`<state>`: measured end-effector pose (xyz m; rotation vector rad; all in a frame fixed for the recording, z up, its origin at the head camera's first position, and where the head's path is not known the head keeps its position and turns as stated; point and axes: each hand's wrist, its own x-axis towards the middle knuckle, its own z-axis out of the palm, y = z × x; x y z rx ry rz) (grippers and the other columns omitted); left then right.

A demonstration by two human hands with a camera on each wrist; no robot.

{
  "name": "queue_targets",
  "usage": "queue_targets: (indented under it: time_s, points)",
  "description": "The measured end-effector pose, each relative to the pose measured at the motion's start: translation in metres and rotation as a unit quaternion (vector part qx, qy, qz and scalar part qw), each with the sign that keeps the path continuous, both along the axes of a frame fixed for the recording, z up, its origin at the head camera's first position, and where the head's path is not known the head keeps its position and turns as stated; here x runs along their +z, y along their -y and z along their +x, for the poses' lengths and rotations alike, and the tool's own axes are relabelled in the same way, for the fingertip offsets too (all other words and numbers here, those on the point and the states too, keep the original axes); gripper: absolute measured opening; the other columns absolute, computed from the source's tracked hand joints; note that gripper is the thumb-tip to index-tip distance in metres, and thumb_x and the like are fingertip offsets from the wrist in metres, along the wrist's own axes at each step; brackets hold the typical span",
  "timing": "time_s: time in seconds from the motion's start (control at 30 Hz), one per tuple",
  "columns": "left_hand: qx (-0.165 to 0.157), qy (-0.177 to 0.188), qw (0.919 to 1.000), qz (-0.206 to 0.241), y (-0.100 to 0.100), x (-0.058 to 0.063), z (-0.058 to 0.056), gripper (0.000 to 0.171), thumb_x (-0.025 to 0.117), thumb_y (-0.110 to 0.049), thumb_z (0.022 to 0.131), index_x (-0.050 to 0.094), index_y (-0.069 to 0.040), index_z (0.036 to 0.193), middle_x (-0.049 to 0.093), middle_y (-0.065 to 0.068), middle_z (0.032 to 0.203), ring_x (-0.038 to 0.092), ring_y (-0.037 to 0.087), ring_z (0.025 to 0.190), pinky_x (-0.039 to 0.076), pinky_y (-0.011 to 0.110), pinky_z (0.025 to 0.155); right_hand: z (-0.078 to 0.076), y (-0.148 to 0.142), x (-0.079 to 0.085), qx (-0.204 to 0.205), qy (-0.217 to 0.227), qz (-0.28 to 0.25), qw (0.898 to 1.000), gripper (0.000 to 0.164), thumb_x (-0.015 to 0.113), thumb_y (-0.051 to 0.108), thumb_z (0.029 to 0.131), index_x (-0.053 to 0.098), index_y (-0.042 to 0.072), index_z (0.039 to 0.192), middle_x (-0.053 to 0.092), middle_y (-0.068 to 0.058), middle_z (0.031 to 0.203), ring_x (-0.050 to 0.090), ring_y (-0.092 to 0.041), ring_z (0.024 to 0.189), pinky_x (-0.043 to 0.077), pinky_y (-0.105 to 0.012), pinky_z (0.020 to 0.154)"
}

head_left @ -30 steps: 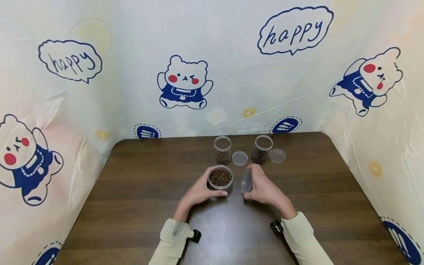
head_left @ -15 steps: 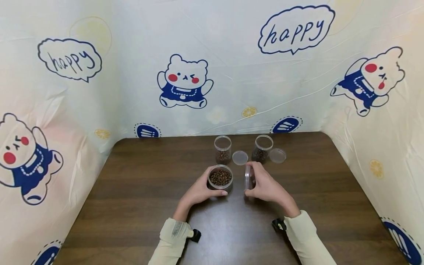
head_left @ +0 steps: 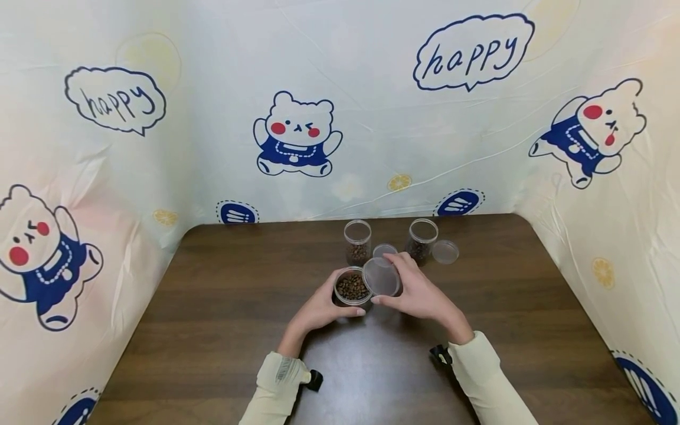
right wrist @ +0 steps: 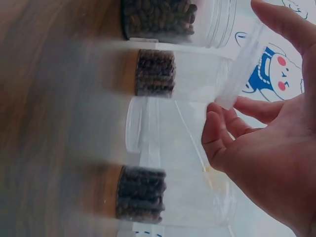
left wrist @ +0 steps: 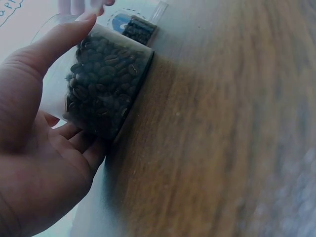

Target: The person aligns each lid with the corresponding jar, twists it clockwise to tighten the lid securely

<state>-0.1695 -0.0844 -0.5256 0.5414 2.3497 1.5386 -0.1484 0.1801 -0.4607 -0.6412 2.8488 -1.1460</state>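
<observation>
An open clear jar of brown coffee beans [head_left: 353, 287] stands on the table, and my left hand [head_left: 317, 306] grips its side. In the left wrist view, the thumb lies along one side of the jar [left wrist: 108, 79] and the fingers curl round the other. My right hand [head_left: 425, 290] pinches a clear round lid [head_left: 381, 277] by its edge, thumb on the near side. This lid tilts just right of the jar and overlaps its rim in the head view. From the right wrist, the lid [right wrist: 242, 69] appears nearly edge-on between thumb and fingers.
Behind the hands stand two taller clear jars, the left one [head_left: 358, 243] and the right one [head_left: 422, 239], both lidless and partly filled with beans. One flat lid [head_left: 445, 252] lies right of them, another lid [head_left: 385, 250] between them. A patterned cloth [head_left: 372, 147] hangs behind the table [head_left: 223, 330].
My right hand has moved left toward the jar and turned the lid from upright to a tilt, its flat face now showing. The left hand keeps its grip on the jar.
</observation>
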Motion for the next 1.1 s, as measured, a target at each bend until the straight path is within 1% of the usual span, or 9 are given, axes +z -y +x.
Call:
queue_targets:
  time_s: [0.13,0.23,0.3,0.47,0.67,0.87,1.1]
  points:
    - [0.003,0.005,1.0,0.001,0.0,-0.001,0.001,0.094,0.096,-0.035,0.077,0.043,-0.029,0.155,0.055,-0.005,0.153,0.053,0.018,0.139,0.038,0.048,0.12,-0.002,0.008,0.0,0.011,-0.012,-0.007,1.0,0.091,0.09,0.04,0.081,0.046,0.006,0.153,0.05,-0.015,0.145,0.052,-0.03,0.127,0.052,-0.05,0.102]
    - [0.004,0.008,1.0,0.001,0.001,-0.002,0.001,0.095,0.096,-0.035,0.077,0.042,-0.03,0.155,0.055,-0.005,0.152,0.054,0.018,0.138,0.038,0.048,0.119,-0.004,0.014,-0.001,0.021,-0.011,-0.019,1.0,0.091,0.091,0.037,0.08,0.047,0.006,0.153,0.05,-0.014,0.147,0.048,-0.031,0.134,0.05,-0.053,0.107]
    - [0.003,0.01,0.9999,0.001,0.001,-0.002,0.001,0.096,0.096,-0.035,0.077,0.041,-0.031,0.156,0.055,-0.005,0.152,0.054,0.018,0.137,0.039,0.048,0.118,-0.004,0.018,-0.002,0.029,-0.009,-0.021,0.999,0.092,0.091,0.036,0.08,0.046,0.007,0.154,0.05,-0.013,0.147,0.046,-0.03,0.136,0.049,-0.054,0.109]
    - [0.003,0.02,0.9998,0.001,0.001,-0.001,0.001,0.097,0.095,-0.038,0.078,0.039,-0.033,0.156,0.056,-0.004,0.151,0.055,0.019,0.136,0.042,0.049,0.116,-0.007,0.026,-0.005,0.046,-0.01,-0.02,0.999,0.093,0.091,0.035,0.08,0.045,0.008,0.156,0.052,-0.01,0.141,0.046,-0.027,0.132,0.051,-0.051,0.105]
    - [0.003,0.026,0.9997,0.004,0.002,-0.001,0.001,0.097,0.095,-0.041,0.078,0.039,-0.03,0.157,0.056,-0.002,0.151,0.056,0.02,0.137,0.043,0.049,0.115,-0.009,0.034,-0.007,0.053,-0.008,-0.018,0.998,0.093,0.091,0.035,0.08,0.047,0.007,0.156,0.053,-0.011,0.142,0.047,-0.029,0.132,0.05,-0.051,0.105]
    - [-0.003,0.018,0.9998,0.004,0.003,-0.002,0.0,0.097,0.094,-0.038,0.08,0.038,-0.024,0.158,0.055,0.002,0.153,0.055,0.022,0.139,0.043,0.05,0.116,-0.01,0.038,-0.01,0.056,-0.005,-0.011,0.998,0.093,0.091,0.038,0.081,0.047,0.009,0.157,0.052,-0.009,0.144,0.045,-0.027,0.133,0.05,-0.05,0.106]
    - [-0.011,0.026,0.9995,0.011,0.004,-0.001,-0.001,0.096,0.092,-0.031,0.083,0.035,-0.023,0.16,0.052,0.005,0.156,0.052,0.025,0.142,0.041,0.051,0.117,-0.012,0.04,-0.011,0.059,-0.006,-0.007,0.998,0.092,0.09,0.038,0.082,0.047,0.01,0.158,0.051,-0.01,0.147,0.045,-0.027,0.135,0.05,-0.051,0.107]
